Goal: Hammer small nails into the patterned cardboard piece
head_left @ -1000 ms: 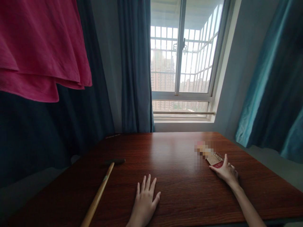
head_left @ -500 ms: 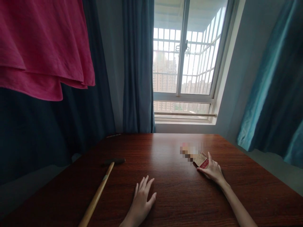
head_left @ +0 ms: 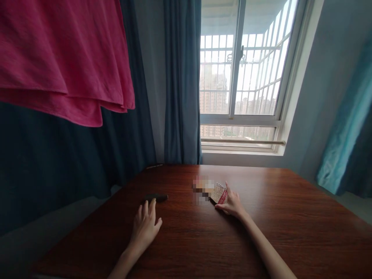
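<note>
Toward the middle of the table, my right hand [head_left: 231, 202] grips the right end of a small wooden board [head_left: 217, 193], thumb on the near edge and fingers on the far side. The board has a red patterned band, and a row of thin nail-like pins stands up from it. Its left part is blurred by pixelation. On the left, my left hand [head_left: 146, 221] reaches over a hammer, with its fingers stretched out. The dark hammer head [head_left: 159, 197] shows just past my fingertips; the wooden handle is hidden under my hand and forearm.
The brown wooden table [head_left: 188, 240] spreads in front of me. A window [head_left: 238, 85] with bars outside stands behind it. Blue curtains [head_left: 182, 97] hang beside the window, and a pink cloth [head_left: 72, 62] hangs at upper left. A thin dark object [head_left: 154, 166] lies at the far left edge.
My left hand has moved left from bare table to over the hammer's handle. My right hand has shifted left with the board. The view has turned slightly left.
</note>
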The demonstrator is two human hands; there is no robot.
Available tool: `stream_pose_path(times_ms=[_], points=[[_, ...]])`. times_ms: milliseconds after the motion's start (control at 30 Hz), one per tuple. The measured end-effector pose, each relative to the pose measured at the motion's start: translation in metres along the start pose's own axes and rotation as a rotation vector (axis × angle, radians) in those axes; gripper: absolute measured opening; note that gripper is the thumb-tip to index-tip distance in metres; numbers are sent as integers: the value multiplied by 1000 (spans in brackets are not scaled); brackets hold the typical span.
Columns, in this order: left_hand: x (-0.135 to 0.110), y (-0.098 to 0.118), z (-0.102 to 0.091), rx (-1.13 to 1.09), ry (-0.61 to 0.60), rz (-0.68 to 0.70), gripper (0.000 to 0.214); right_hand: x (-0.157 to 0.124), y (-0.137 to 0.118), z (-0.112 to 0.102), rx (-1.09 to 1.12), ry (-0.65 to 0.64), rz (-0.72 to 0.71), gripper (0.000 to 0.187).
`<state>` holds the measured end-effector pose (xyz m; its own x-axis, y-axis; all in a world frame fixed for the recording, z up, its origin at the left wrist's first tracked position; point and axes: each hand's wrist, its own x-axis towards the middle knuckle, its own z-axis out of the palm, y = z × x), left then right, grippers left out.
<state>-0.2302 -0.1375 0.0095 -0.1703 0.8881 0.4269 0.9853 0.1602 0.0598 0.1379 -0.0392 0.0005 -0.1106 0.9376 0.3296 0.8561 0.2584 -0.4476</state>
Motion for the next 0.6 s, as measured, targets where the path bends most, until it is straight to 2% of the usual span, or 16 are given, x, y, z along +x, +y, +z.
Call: stream_pose_path(times_ms=[133,267,400,600], points=[[0,-33,11,110,-86,-67,64,11,-34,18,45,-68,-70,117],[0,-53,14,33,-181,-52,66,19,-66,32,71,-123,-98,117],[-1,-60,15,-29,-171,-9,66,27,-84,42,94,-167,-104,119],[-2,-60,20,-108,-167,15,66,37,-95,50,129,-230,-160,120]])
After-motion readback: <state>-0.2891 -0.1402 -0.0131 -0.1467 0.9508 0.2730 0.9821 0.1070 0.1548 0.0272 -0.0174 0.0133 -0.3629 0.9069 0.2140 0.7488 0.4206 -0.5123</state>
